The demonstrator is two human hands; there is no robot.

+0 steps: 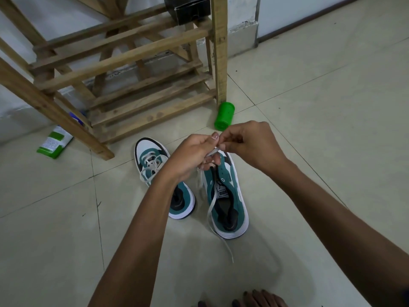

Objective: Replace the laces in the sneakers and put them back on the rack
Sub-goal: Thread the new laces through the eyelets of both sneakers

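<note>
Two teal-and-white sneakers stand side by side on the tiled floor. The left sneaker [152, 167] has a white lace threaded through it. Over the toe end of the right sneaker [230, 196], my left hand [192, 156] and my right hand [247, 145] meet and both pinch the tip of a white lace [210, 209]. This lace hangs down across the shoe's open tongue and trails onto the floor near its heel. The hands hide the front eyelets of the right sneaker.
A wooden slatted shoe rack [132, 85] stands just behind the sneakers, with a black box [188, 7] on an upper shelf. A green cylinder [223, 116] lies by the rack's right leg. A green-and-white packet [55, 142] lies at its left. My toes [250, 299] show at the bottom edge.
</note>
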